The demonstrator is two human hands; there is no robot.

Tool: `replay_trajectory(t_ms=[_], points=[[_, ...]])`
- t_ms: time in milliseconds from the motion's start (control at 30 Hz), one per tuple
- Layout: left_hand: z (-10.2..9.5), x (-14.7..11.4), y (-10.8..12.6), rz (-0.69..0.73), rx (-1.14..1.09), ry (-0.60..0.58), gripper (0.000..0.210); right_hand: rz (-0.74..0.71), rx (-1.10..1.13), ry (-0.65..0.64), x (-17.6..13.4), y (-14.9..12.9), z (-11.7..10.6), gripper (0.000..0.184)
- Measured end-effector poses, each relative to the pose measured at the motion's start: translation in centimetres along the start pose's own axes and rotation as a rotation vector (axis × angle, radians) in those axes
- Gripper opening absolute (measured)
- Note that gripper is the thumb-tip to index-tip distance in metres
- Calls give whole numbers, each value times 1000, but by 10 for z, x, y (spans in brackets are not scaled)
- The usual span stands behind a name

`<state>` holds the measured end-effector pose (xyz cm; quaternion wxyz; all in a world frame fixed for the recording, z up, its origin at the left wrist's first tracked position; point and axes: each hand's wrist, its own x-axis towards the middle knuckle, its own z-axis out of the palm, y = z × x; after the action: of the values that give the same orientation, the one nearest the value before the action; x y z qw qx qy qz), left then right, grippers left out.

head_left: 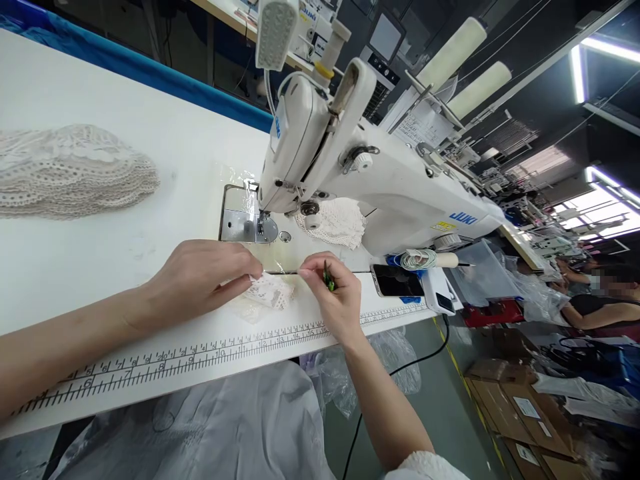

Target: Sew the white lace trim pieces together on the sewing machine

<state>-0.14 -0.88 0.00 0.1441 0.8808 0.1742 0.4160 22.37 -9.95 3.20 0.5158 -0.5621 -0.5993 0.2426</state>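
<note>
My left hand (213,277) pinches the edge of a small white lace piece (270,291) on the table in front of the sewing machine (310,153). To its right, my right hand (334,297) is closed, thumb and forefinger pressed together at the tip. A small green tool with a dark pointed end (328,277) sticks out between its curled fingers; the rest is hidden in the palm. Whether the fingertips also hold a thread cannot be made out. Just beyond both hands are the presser foot and the metal needle plate (240,225).
A stack of white lace pieces (80,173) lies at the left. More lace (340,222) sits under the machine arm. A phone (397,281), a white device (438,291) and a cord roll (419,259) are at the right. A printed ruler (220,353) runs along the front edge.
</note>
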Motion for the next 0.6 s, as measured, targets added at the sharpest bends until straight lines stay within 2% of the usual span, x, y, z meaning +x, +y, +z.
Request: replay_trajectory(t_ms=[100,267,333,467,600], points=[[1,-2,-1,9,-3,16,17,-31,-27,68,0,-1,-4,18],[-4,4,3,98,12,66,15,-9,-46,-117,-6,-3,0,17],[-5,6,5,126,30,74,15,-15,-33,-136,-8,-2,3,12],[-3,4,3,113,10,58,16,-7,-10,-62,-7,0,1,13],[2,-1,-1,68,12,40,21,15,-44,106,-2,2,-10,18]])
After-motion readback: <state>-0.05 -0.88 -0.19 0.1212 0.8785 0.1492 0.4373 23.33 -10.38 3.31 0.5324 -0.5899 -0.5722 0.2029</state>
